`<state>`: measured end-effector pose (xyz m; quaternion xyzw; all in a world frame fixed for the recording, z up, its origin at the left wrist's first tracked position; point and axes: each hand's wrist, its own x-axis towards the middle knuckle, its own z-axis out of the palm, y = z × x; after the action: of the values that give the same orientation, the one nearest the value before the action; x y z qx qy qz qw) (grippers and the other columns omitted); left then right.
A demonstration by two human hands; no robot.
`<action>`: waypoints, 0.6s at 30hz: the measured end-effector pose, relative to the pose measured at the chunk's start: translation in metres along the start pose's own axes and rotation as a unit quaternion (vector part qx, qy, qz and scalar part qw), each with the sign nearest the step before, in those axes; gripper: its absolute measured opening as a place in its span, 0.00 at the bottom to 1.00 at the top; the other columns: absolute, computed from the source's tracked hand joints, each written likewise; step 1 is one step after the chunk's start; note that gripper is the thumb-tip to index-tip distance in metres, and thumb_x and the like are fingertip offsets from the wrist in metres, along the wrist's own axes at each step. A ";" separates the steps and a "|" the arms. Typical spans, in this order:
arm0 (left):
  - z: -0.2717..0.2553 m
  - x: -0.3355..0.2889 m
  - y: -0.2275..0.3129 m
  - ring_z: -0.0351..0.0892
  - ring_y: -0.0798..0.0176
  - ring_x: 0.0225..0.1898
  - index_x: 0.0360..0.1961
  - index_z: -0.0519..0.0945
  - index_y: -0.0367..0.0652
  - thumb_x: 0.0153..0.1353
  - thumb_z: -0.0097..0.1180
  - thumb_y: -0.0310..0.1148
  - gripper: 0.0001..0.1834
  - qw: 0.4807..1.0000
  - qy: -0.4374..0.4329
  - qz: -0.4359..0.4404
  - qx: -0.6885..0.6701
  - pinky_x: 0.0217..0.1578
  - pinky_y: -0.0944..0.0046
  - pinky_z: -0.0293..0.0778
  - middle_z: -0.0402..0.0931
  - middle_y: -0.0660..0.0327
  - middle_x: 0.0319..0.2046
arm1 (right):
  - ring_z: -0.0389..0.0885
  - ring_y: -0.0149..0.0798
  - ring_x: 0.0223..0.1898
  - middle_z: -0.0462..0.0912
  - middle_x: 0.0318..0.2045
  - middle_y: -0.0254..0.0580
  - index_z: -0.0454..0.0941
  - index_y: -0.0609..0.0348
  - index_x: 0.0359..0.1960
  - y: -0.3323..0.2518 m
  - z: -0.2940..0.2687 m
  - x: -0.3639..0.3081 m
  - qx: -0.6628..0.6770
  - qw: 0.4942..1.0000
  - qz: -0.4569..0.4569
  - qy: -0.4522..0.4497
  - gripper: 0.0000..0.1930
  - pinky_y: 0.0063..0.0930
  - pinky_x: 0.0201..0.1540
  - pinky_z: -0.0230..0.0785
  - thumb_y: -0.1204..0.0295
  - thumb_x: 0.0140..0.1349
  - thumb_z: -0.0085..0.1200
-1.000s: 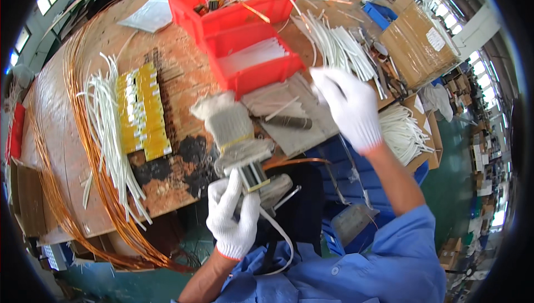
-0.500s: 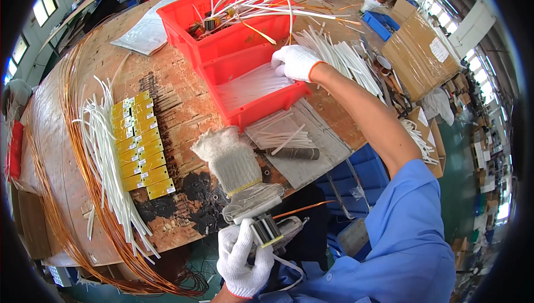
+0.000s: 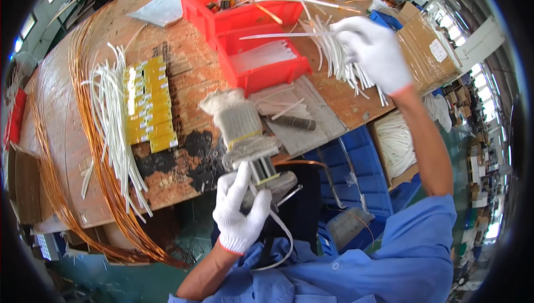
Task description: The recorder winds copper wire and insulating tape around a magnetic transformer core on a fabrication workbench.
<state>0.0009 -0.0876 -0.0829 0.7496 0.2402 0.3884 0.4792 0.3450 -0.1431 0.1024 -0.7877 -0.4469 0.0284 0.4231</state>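
My left hand (image 3: 242,214), in a white knitted glove, grips a small metal core (image 3: 263,170) with dark plates and a yellowish edge. The core sits against a cloth-wrapped holder (image 3: 239,127) at the table's front edge. A copper wire (image 3: 303,163) and a white sleeved lead (image 3: 286,230) run from beside the core. Up at the right, my gloved right hand (image 3: 375,52) is closed on one end of a thin white cable tie (image 3: 278,36). The tie points left above the front red bin (image 3: 267,83), where more pale ties (image 3: 264,55) lie. Motion blurs the right hand.
Behind stands another red bin (image 3: 194,5) with white-sleeved wires. At left lie yellow labelled pieces (image 3: 150,108), white tubes (image 3: 111,114) and copper wires (image 3: 92,130). A cardboard box of white tubing (image 3: 395,144) and blue crates (image 3: 356,169) stand below the table's right edge.
My right hand has come out of the front red bin, up and to the right, with a cable tie. My left hand stays at the metal core. The whole view has shifted.
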 end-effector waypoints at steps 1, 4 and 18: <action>0.001 -0.001 -0.002 0.83 0.60 0.46 0.73 0.81 0.34 0.60 0.69 0.19 0.36 1.000 -0.005 0.000 -0.002 0.52 0.64 0.81 0.82 0.52 0.49 | 0.82 0.24 0.31 0.86 0.33 0.31 0.90 0.62 0.52 -0.017 -0.017 -0.019 0.015 0.999 -0.021 -0.029 0.10 0.21 0.35 0.75 0.77 0.78 0.57; 0.003 -0.003 -0.005 0.81 0.61 0.50 0.74 0.78 0.31 0.67 0.63 0.20 0.32 1.000 -0.006 0.009 -0.022 0.58 0.63 0.77 0.81 0.53 0.50 | 0.82 0.25 0.32 0.85 0.38 0.37 0.89 0.61 0.47 -0.057 -0.060 -0.063 -0.064 0.967 -0.132 -0.209 0.10 0.20 0.36 0.74 0.84 0.73 0.56; 0.013 -0.005 -0.004 0.79 0.66 0.46 0.65 0.82 0.28 0.68 0.68 0.26 0.25 0.998 0.022 -0.016 -0.054 0.51 0.67 0.77 0.80 0.57 0.49 | 0.89 0.41 0.36 0.87 0.36 0.34 0.82 0.45 0.70 -0.095 0.076 -0.129 -0.249 0.884 -0.343 -0.197 0.28 0.35 0.40 0.82 0.70 0.66 0.67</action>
<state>0.0089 -0.0965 -0.0912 0.7099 0.2417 0.4097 0.5194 0.1706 -0.1654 0.0763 -0.6432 -0.7553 -0.0764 0.0997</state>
